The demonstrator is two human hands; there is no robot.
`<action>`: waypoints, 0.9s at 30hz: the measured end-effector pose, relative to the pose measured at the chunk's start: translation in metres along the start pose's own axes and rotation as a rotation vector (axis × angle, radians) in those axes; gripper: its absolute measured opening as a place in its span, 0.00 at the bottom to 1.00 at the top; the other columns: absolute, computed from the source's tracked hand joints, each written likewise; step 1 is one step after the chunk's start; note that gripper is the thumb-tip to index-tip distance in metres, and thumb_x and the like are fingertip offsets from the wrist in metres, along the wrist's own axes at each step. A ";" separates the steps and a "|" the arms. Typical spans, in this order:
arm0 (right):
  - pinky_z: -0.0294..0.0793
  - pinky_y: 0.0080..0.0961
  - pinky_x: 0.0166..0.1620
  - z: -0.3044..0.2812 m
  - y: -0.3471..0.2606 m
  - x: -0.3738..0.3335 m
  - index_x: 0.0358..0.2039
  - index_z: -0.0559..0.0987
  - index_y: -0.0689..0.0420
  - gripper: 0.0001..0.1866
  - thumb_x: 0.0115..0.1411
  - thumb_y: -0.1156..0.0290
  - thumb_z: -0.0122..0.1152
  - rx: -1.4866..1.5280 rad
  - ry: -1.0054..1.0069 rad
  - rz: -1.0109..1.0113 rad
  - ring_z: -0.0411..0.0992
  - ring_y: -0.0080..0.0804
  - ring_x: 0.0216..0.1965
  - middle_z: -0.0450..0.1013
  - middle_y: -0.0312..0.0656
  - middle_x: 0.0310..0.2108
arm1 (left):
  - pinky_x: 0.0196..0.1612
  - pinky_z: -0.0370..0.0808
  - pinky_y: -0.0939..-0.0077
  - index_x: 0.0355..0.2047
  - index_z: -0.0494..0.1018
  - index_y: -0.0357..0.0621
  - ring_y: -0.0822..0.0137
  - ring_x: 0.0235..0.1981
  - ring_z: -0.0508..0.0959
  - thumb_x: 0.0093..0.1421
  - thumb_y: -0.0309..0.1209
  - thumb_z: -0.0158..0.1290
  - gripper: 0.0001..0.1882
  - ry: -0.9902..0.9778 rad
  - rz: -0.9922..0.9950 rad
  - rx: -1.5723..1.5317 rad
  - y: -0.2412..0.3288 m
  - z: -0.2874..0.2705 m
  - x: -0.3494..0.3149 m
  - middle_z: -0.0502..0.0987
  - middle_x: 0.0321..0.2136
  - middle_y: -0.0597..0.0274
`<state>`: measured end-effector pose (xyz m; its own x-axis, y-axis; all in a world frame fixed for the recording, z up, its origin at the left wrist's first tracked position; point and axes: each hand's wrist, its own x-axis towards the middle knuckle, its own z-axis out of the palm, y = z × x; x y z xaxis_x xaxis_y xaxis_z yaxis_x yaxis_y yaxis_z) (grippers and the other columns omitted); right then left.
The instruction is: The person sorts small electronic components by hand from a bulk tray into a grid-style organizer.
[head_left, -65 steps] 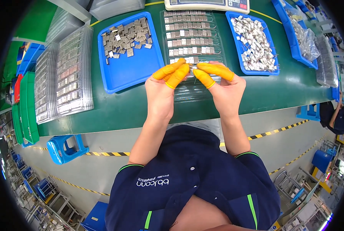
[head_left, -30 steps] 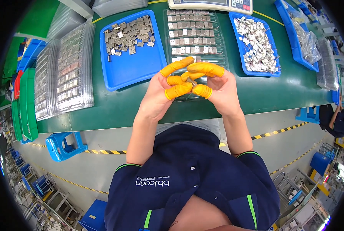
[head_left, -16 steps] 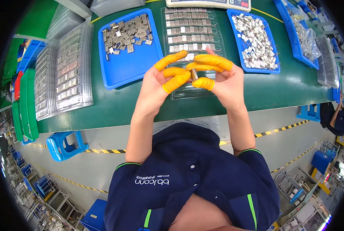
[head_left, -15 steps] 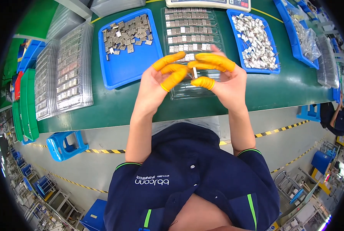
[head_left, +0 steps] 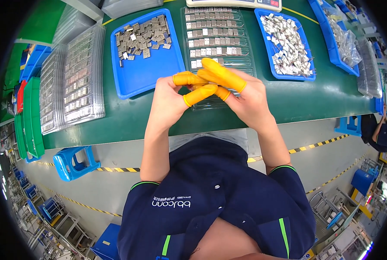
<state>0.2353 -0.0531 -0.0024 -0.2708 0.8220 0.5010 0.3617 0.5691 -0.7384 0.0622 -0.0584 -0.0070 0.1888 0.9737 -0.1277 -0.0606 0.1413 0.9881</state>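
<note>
Two hands meet above the near middle of the green counter (head_left: 115,125), fingertips pressed together. The left hand (head_left: 169,97) and the right hand (head_left: 245,102) both wear orange finger cots (head_left: 221,73); about six capped fingers show. Whatever they pinch is hidden between the tips, so I cannot tell if a part is held.

Under the hands lies one clear compartment tray (head_left: 215,30), running toward the far edge, with rows of small grey metal parts. Three blue trays sit along the far side: one to the left (head_left: 146,73) with a loose pile of flat metal pieces, one to the right (head_left: 304,73) with shiny small parts, and one at the far right corner (head_left: 327,34) holding a plastic bag. A stack of clear trays (head_left: 72,82) fills the left end.

Half a second ago the small metal part showed between the fingertips; now the fingers have closed over it, and the hands have drawn slightly nearer the body.
</note>
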 end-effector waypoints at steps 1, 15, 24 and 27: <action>0.72 0.31 0.45 0.000 0.001 0.002 0.44 0.74 0.57 0.24 0.43 0.81 0.60 -0.018 -0.059 -0.041 0.72 0.41 0.39 0.73 0.45 0.38 | 0.33 0.67 0.83 0.30 0.77 0.35 0.78 0.27 0.70 0.48 0.27 0.60 0.09 0.001 0.001 0.000 0.001 0.000 0.001 0.75 0.25 0.67; 0.74 0.20 0.33 0.021 0.005 -0.006 0.35 0.79 0.60 0.11 0.48 0.81 0.60 0.303 0.255 0.328 0.75 0.25 0.31 0.76 0.41 0.32 | 0.39 0.70 0.81 0.36 0.75 0.32 0.72 0.31 0.76 0.56 0.29 0.53 0.11 -0.021 -0.068 -0.321 -0.010 0.010 0.000 0.78 0.28 0.59; 0.70 0.17 0.36 0.004 0.036 -0.017 0.34 0.79 0.60 0.11 0.47 0.82 0.61 0.026 0.516 0.224 0.72 0.26 0.30 0.76 0.40 0.31 | 0.39 0.73 0.75 0.37 0.73 0.30 0.68 0.31 0.77 0.57 0.23 0.50 0.09 0.455 0.321 -0.190 -0.022 0.001 0.002 0.76 0.35 0.54; 0.71 0.19 0.34 -0.001 0.027 -0.037 0.32 0.79 0.62 0.11 0.46 0.83 0.62 -0.190 0.510 -0.022 0.72 0.30 0.28 0.75 0.41 0.30 | 0.39 0.73 0.75 0.38 0.72 0.30 0.68 0.31 0.77 0.57 0.23 0.50 0.09 0.529 0.350 -0.176 -0.032 -0.006 -0.007 0.76 0.35 0.54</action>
<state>0.2564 -0.0679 -0.0404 0.1696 0.6877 0.7059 0.5284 0.5411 -0.6542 0.0566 -0.0689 -0.0380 -0.3760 0.9175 0.1298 -0.1983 -0.2165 0.9559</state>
